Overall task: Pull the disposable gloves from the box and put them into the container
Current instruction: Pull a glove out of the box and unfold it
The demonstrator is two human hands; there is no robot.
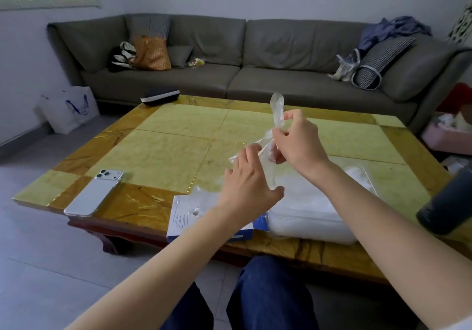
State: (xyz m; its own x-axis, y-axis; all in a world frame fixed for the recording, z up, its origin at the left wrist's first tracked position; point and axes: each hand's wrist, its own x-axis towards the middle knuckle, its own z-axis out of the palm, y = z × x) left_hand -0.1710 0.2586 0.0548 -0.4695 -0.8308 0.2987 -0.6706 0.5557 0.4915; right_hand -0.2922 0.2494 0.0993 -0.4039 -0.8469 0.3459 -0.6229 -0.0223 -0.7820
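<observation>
Pinching a clear disposable glove [277,115] aloft, the right hand [298,143] held it above the translucent container [319,217]. The left hand [247,184] hovered loose-fingered, gripping nothing, over the box [182,214]. Bunching the glove first would probably help it drop in cleanly.

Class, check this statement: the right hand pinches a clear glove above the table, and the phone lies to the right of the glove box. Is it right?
No. The head view shows the phone lying to the left of the glove box, not the right. The right hand does pinch a clear glove above the table.
</observation>
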